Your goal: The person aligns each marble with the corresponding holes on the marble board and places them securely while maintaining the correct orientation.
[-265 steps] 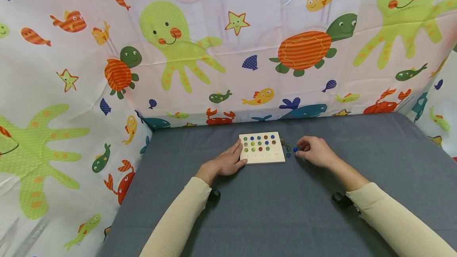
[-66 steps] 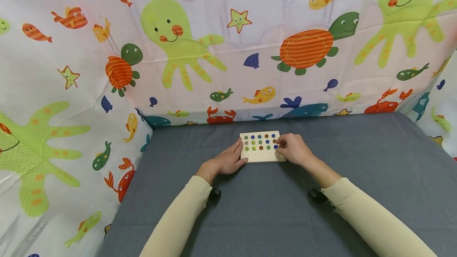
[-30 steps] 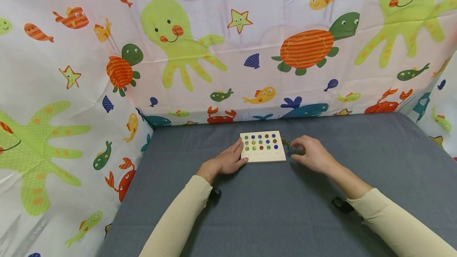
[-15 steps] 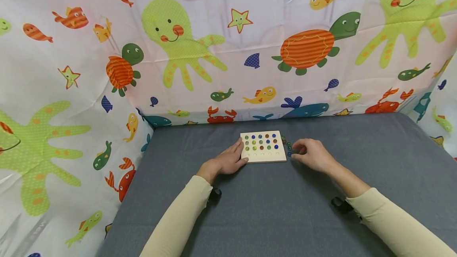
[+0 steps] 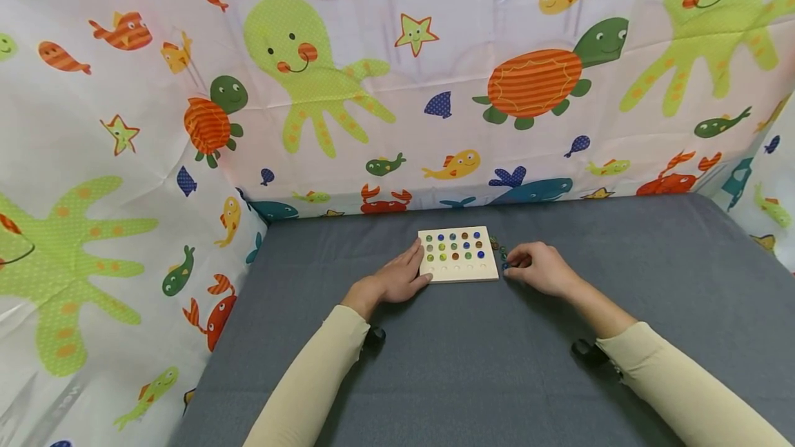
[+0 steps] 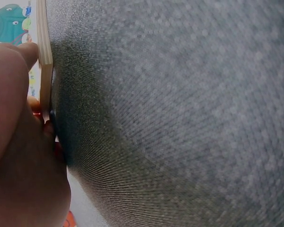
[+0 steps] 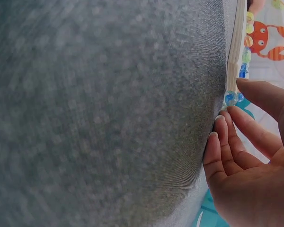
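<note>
Right hand (image 5: 542, 267): fingers appear to pinch blue marble (image 7: 231, 98), just right of board (image 5: 462, 276). Left hand (image 5: 394, 283), fingers extended, on board's left edge. Judged step: pick-up; next needs careful lift to board's front hollows (image 5: 457, 267).

Table (image 5: 459, 364): covered in plain grey cloth (image 5: 683, 295), faintly creased.
Board (image 5: 461, 251): 1, pale wood, laid flat near the far edge.
Loose marbles (image 5: 494, 244): strewn in 1 short string just beside the board's right side.
</note>
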`<state>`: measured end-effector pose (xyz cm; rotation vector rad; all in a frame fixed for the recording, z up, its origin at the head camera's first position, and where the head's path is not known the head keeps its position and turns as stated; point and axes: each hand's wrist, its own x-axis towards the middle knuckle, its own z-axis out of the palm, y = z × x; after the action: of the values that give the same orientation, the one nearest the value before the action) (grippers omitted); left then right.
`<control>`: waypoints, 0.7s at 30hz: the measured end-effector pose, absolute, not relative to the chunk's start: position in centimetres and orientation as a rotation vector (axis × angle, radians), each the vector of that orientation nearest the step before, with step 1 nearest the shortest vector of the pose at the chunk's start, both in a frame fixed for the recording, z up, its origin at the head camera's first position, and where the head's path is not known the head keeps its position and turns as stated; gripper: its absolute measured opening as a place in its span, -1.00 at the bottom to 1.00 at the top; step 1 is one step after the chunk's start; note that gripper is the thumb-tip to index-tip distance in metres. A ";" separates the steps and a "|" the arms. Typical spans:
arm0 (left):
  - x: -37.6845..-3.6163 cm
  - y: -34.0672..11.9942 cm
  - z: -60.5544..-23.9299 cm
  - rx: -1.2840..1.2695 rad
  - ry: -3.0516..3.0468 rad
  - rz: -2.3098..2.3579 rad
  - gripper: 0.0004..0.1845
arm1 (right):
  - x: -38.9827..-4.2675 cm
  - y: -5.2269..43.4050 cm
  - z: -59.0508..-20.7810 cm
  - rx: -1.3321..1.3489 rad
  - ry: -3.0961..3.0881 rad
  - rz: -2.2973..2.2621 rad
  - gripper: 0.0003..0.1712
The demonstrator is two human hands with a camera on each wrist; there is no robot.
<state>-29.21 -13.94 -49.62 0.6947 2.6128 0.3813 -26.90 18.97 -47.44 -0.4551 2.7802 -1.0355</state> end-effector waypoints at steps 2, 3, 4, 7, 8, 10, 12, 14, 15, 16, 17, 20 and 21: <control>-28.9 -13.8 -49.1 0.695 2.614 0.372 -0.18 | -26.9 19.0 -47.5 -0.457 2.784 -1.037 -0.73; -28.9 -13.8 -49.0 0.694 2.614 0.373 -0.18 | -26.9 19.0 -47.5 -0.460 2.788 -1.037 -0.74; -28.9 -13.8 -49.0 0.696 2.617 0.371 -0.18 | -26.9 18.9 -47.5 -0.460 2.791 -1.038 -0.74; -29.0 -13.8 -49.3 0.700 2.621 0.365 -0.18 | -26.9 18.9 -47.5 -0.456 2.799 -1.035 -0.76; -29.3 -13.9 -49.7 0.701 2.622 0.365 -0.17 | -26.9 18.9 -47.5 -0.457 2.805 -1.034 -0.76; -29.3 -13.9 -49.9 0.706 2.627 0.365 -0.18 | -26.9 18.9 -47.6 -0.457 2.810 -1.030 -0.77; -29.3 -13.9 -49.9 0.703 2.625 0.361 -0.18 | -27.0 18.9 -47.6 -0.470 2.814 -1.026 -0.77; -29.3 -13.9 -49.9 0.703 2.626 0.364 -0.18 | -27.1 18.8 -47.7 -0.472 2.820 -1.018 -0.78; -29.3 -13.9 -49.9 0.704 2.627 0.367 -0.18 | -27.1 18.8 -47.7 -0.479 2.819 -1.015 -0.79; -29.3 -13.9 -49.9 0.703 2.625 0.365 -0.18 | -27.1 18.8 -47.7 -0.479 2.820 -1.013 -0.80; -29.3 -13.9 -49.9 0.704 2.623 0.364 -0.18 | -27.1 18.8 -47.8 -0.480 2.820 -1.010 -0.81; -29.4 -13.9 -50.0 0.704 2.620 0.372 -0.17 | -27.1 18.8 -47.8 -0.482 2.815 -1.003 -0.84; -29.4 -14.0 -50.0 0.703 2.619 0.374 -0.17 | -27.1 18.8 -47.8 -0.485 2.812 -0.998 -0.85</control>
<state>-29.39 -13.95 -49.99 0.7031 2.6187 0.3739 -27.08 18.75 -47.78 -0.4849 2.8125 -0.9978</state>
